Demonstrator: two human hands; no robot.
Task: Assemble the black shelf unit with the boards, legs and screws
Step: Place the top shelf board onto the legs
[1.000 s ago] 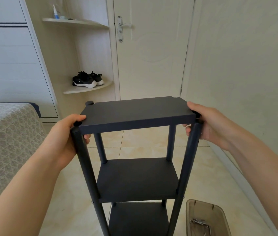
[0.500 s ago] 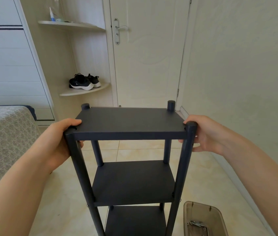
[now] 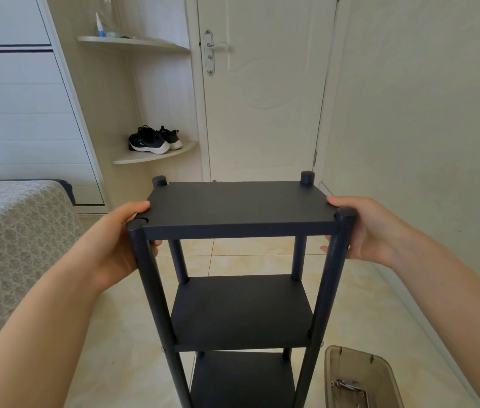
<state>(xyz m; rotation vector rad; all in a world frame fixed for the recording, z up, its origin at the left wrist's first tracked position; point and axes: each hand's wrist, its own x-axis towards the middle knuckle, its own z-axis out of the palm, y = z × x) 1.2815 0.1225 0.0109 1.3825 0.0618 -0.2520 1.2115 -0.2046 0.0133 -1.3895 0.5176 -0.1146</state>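
Tilt seen a second ago in the black shelf unit (image 3: 238, 229) is gone: the top board (image 3: 238, 204) is now held level, and the caps of both far legs, left (image 3: 159, 181) and right (image 3: 307, 176), are shown above it where they were mostly hidden before. The unit is kept upright in the middle of the view, with the middle board (image 3: 241, 310) and the bottom board (image 3: 241, 381) fixed between the four legs. Its feet are cut off by the lower edge, so contact with the tiled floor (image 3: 115, 334) cannot be told.

The left edge of the top board is gripped by the left hand (image 3: 115, 242), with the thumb laid on top just behind the front left leg (image 3: 153, 290) and the fingers curled underneath. The right edge is gripped likewise by the right hand (image 3: 371, 231) beside the front right leg (image 3: 325, 290). Both grips are unchanged.

A brownish clear box (image 3: 329, 378) is set on the floor just beside the front right leg, and small metal fittings (image 3: 347, 385) are seen lying in it. The unit is flanked by a patterned bed (image 3: 12, 231) on the left and a plain wall (image 3: 424, 113) close on the right. A shut door (image 3: 262, 107) is faced beyond it. Black shoes (image 3: 152, 139) are kept on a corner shelf (image 3: 132, 159) left of the door.
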